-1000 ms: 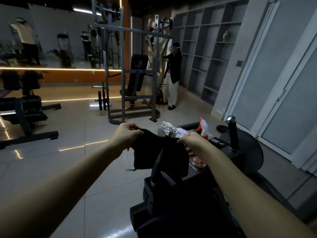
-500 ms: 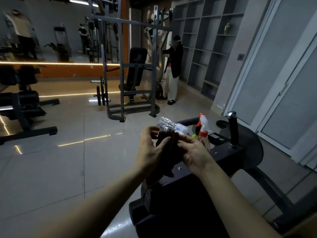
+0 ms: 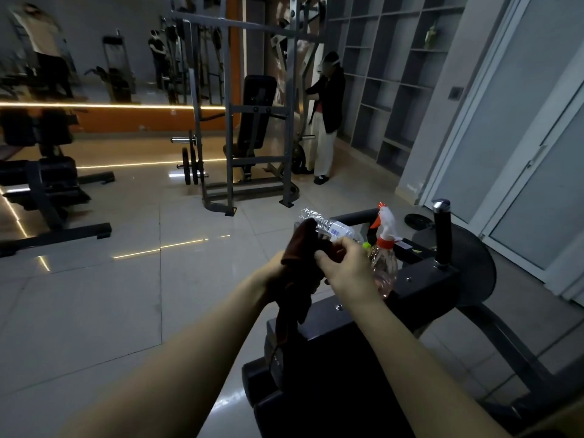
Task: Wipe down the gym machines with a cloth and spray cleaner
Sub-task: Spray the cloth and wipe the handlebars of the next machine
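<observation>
Pinching hand: the right hand (image 3: 347, 267) has thumb and curled fingers closed on a fold of the dark cloth (image 3: 298, 248), knuckles toward me.
Left hand: the left hand (image 3: 268, 275) sits under the cloth. Only its back and wrist show, so I cannot tell how the fingers lie.
Cloth: it is bunched between the two hands and rises in a peak above them. One loose tail hangs down past the left wrist to the machine's near-left corner.
Spray bottle: the spray bottle (image 3: 384, 263) is clear with a white and orange trigger head. It stands upright on the machine's top, just right of the right hand, and nobody holds it.
Machine: the machine (image 3: 420, 281) is a dark frame below the hands. An upright black handle (image 3: 442, 235) with a chrome cap stands toward its right end.
Water bottle: the clear water bottle (image 3: 328, 227) lies on its side beyond the hands, by the machine's far-left edge.
Floor: the floor (image 3: 126, 279) is glossy pale tile with light strips reflected in it.
Far side: a grey rack (image 3: 232, 121) stands well apart. A person (image 3: 328, 115) in a black top and white trousers stands beside it, with the shelves (image 3: 388, 74) behind them.
</observation>
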`<state>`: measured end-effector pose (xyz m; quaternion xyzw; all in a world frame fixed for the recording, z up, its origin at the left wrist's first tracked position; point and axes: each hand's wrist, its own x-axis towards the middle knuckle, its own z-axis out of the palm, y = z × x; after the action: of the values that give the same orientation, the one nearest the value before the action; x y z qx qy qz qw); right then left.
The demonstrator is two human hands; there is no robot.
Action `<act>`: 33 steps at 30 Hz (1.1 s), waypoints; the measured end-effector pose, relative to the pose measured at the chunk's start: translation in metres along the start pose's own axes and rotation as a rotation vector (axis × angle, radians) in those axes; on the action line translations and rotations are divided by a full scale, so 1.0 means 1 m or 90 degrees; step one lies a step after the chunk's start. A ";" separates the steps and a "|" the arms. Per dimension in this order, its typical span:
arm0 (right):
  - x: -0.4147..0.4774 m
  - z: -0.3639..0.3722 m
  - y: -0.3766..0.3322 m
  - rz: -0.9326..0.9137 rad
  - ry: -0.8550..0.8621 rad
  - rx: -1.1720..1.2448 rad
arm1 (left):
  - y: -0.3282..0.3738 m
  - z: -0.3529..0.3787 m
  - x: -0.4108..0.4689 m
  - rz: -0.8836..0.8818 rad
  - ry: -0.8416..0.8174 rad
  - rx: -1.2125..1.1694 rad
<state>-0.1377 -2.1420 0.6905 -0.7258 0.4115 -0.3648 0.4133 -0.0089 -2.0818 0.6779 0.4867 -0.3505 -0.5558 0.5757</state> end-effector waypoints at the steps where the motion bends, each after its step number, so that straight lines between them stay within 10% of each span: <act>1: -0.003 0.000 -0.001 -0.024 0.016 -0.052 | 0.000 0.007 -0.001 -0.003 0.021 -0.038; 4: -0.003 -0.006 0.008 -0.056 -0.014 -0.017 | -0.019 0.040 -0.007 0.153 0.222 -0.059; 7: -0.001 -0.024 0.022 0.046 -0.120 0.136 | -0.054 0.045 -0.003 0.340 0.396 0.391; 11: -0.002 -0.030 0.022 0.181 -0.175 0.205 | -0.050 0.028 0.017 0.299 0.431 0.501; 23: -0.015 -0.043 0.007 0.161 -0.216 0.116 | 0.004 -0.016 0.030 -0.031 -0.280 0.069; 30: 0.014 -0.032 -0.009 0.027 -0.034 -0.098 | -0.039 0.033 0.013 0.231 0.410 0.455; 33: 0.036 -0.017 -0.033 -0.006 -0.070 -0.138 | -0.034 0.041 0.011 0.269 0.461 0.545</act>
<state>-0.1285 -2.1692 0.7343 -0.7871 0.4216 -0.2798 0.3527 -0.0563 -2.0969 0.6558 0.7536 -0.4140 -0.0372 0.5092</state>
